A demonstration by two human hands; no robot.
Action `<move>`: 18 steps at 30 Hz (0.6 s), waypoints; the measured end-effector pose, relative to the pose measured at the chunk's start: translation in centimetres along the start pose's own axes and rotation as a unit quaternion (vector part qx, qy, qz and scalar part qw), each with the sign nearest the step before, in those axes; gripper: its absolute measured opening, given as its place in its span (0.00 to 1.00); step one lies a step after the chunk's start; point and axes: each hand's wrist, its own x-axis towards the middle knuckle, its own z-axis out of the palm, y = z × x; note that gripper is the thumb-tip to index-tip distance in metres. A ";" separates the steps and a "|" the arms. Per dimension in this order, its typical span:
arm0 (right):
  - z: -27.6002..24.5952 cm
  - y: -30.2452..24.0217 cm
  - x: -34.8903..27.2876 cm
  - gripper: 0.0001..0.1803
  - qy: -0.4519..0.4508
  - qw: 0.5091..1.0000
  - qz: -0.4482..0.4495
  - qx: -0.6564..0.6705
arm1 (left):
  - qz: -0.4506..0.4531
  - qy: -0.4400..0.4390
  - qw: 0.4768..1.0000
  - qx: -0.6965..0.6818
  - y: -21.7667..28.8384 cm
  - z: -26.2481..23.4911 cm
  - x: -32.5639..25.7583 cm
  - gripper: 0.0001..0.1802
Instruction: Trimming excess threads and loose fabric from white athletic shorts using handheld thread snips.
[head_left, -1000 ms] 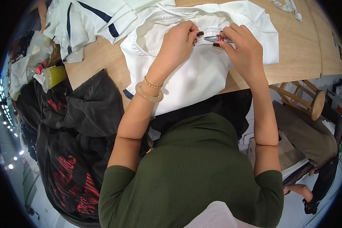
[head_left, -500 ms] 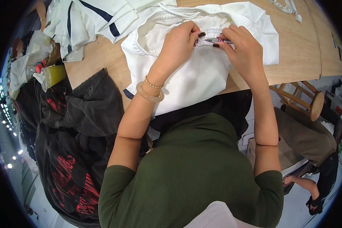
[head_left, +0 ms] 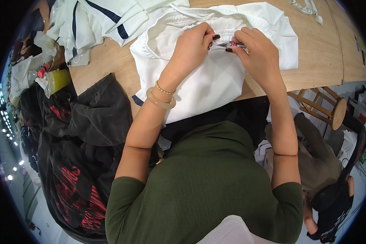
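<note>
A white garment with a gathered elastic waistband (head_left: 158, 34), probably shorts or trousers, lies at the table's front edge. White drawstrings (head_left: 191, 15) trail along the far side of its waist opening. My left hand (head_left: 193, 42) pinches the near side of the waistband between thumb and fingers. Just right of it, my right hand (head_left: 258, 51) is closed around small metal thread snips (head_left: 223, 44) with a pink part. Their pointed tip points left at the waistband, close to my left fingertips. The fingers hide most of the snips' handles.
More white clothing with navy stripes (head_left: 103, 14) covers the table's far left, beside a phone (head_left: 79, 59). Dark garments with red print (head_left: 81, 162) hang at left, below a cup of yellow drink (head_left: 57, 80). At right are a wooden stool (head_left: 338, 114) and another person (head_left: 329, 203).
My right hand and the snips have shifted very slightly left. My left hand stays on the waistband. The person at the right has bent or moved lower into view.
</note>
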 end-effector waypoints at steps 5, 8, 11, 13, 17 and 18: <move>-0.1 0.4 -0.1 0.09 0.011 1.000 0.000 0.011 | 0.011 0.041 0.995 -0.091 -0.3 0.2 -0.1 0.07; -0.3 1.1 -0.5 0.09 -0.003 0.997 0.049 0.055 | 0.030 0.005 0.994 -0.107 -0.7 -0.7 -0.3 0.06; 0.1 2.5 -0.8 0.09 -0.022 0.982 0.135 0.132 | 0.107 -0.028 0.994 -0.005 -1.2 -0.9 -0.3 0.06; 0.4 3.1 -1.1 0.09 -0.034 0.973 0.158 0.163 | 0.150 -0.023 0.986 0.076 -1.4 -0.8 -0.3 0.06; 0.9 3.4 -1.3 0.10 -0.039 0.958 0.183 0.219 | -0.033 0.060 0.963 -0.260 -1.3 -0.5 0.1 0.04; 0.9 3.4 -1.3 0.10 -0.039 0.958 0.182 0.219 | -0.022 0.065 0.962 -0.265 -1.4 -0.5 0.0 0.03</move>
